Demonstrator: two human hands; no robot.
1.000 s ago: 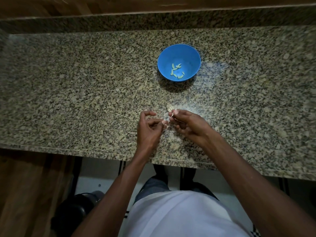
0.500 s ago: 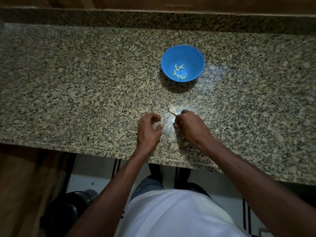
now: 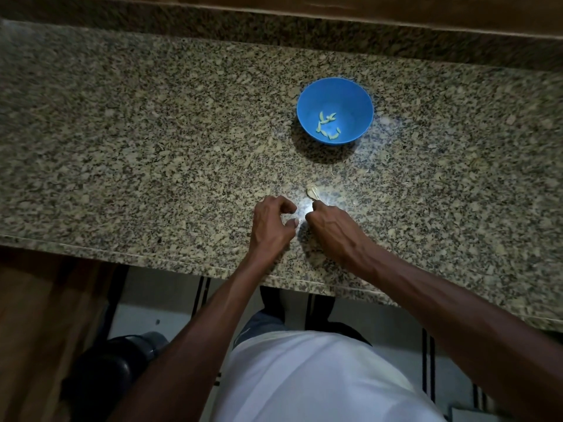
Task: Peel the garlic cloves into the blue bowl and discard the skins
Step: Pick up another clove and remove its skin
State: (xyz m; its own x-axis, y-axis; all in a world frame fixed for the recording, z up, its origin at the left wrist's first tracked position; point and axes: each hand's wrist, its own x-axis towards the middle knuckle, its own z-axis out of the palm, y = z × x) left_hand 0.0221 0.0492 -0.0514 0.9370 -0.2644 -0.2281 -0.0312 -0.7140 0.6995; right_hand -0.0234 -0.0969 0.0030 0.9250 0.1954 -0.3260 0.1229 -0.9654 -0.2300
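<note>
We are working at a speckled grey stone counter (image 3: 128, 153) in dim light. Our left hand (image 3: 271, 223) is curling its fingers in, with the thumb and a fingertip almost meeting, but it is too dark and small for us to tell if they are pinching anything. Our right hand (image 3: 330, 222) is lying just beside it with fingers bent under, and we cannot tell what it is holding either. A pale papery garlic piece (image 3: 313, 191) is lying just past the right hand's fingertips. The round blue plastic bowl (image 3: 350, 95) is sitting farther away from both hands, holding a few small pale peeled garlic cloves (image 3: 327, 124).
</note>
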